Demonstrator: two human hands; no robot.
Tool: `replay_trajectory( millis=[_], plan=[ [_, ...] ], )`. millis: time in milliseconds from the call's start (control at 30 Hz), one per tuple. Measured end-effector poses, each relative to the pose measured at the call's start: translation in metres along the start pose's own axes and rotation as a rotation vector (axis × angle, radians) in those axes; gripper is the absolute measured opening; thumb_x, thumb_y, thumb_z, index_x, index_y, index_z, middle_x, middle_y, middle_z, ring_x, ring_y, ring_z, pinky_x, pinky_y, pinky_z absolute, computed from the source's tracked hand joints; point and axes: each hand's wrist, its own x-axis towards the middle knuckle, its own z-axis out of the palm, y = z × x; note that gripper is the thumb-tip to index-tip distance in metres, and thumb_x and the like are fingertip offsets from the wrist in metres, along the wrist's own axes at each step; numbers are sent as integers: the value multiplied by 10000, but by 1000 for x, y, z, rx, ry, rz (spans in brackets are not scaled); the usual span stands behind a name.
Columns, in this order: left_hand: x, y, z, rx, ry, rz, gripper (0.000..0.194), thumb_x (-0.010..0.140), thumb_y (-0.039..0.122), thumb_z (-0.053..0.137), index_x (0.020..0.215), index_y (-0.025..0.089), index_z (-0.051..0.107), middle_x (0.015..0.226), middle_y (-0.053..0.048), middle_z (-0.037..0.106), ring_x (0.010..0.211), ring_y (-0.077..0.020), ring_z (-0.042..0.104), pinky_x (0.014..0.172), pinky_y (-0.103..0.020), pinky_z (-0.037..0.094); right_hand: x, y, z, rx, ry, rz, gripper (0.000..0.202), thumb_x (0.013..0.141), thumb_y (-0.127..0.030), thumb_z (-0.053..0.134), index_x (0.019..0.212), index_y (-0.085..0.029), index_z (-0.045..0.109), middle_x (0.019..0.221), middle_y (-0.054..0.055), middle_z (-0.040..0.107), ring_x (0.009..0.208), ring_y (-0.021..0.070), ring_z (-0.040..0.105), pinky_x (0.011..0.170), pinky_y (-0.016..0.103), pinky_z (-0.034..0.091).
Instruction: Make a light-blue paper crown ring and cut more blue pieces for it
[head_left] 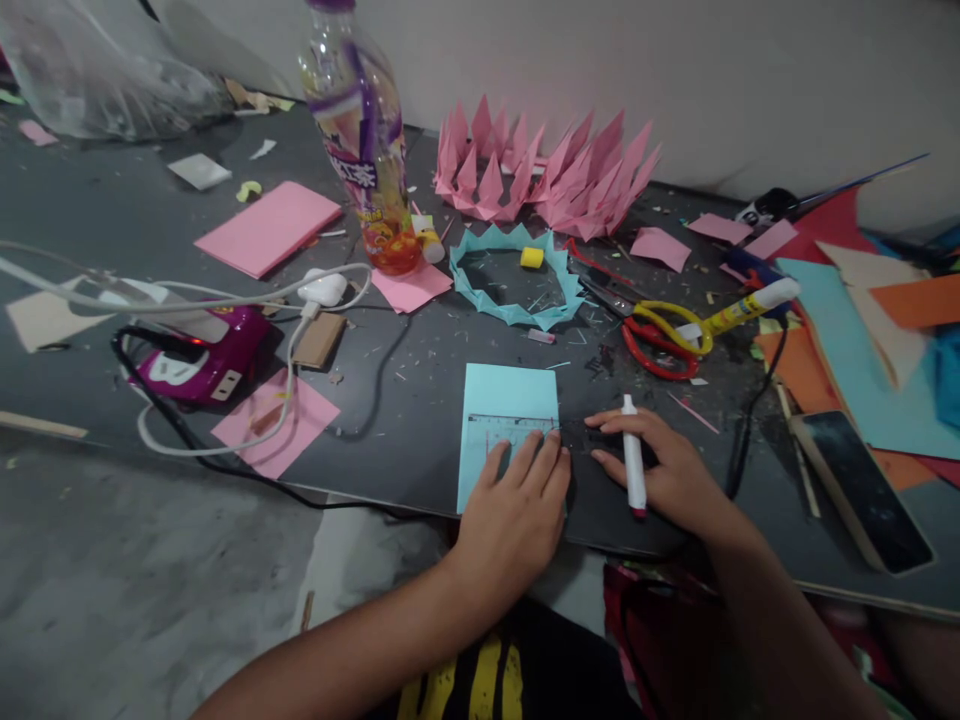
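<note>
A sheet of light blue paper (510, 385) lies near the table's front edge, and a clear ruler (487, 424) rests across it. My left hand (517, 500) is flat over the ruler and paper, fingers spread. Part of the ruler and the paper's lower right are hidden under it. Just to the right, my right hand (667, 465) holds a white marker (634, 460) with a dark red end toward me. Its index finger and thumb reach toward the paper without touching it.
Behind the paper stand a blue paper ring (480, 303), pink folded-paper crowns (491, 190) and a drink bottle (375, 180). Scissors (660, 345) and a phone (862, 490) lie right. A purple power strip (210, 355) with cables sits left, near pink paper (270, 225).
</note>
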Motion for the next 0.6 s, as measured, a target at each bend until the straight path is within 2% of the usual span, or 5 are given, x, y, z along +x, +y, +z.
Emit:
replay_trajectory(
  millis=[600],
  plan=[
    [-1, 0, 1, -7, 35, 0, 393, 917, 275, 356, 1266, 155, 492, 1340, -52, 516, 1210, -197, 462, 974, -370, 370, -1, 3, 0, 0, -8, -18, 219, 788, -202, 609, 978, -266, 521, 1009, 54, 679, 974, 219, 613, 862, 439, 485]
  ],
)
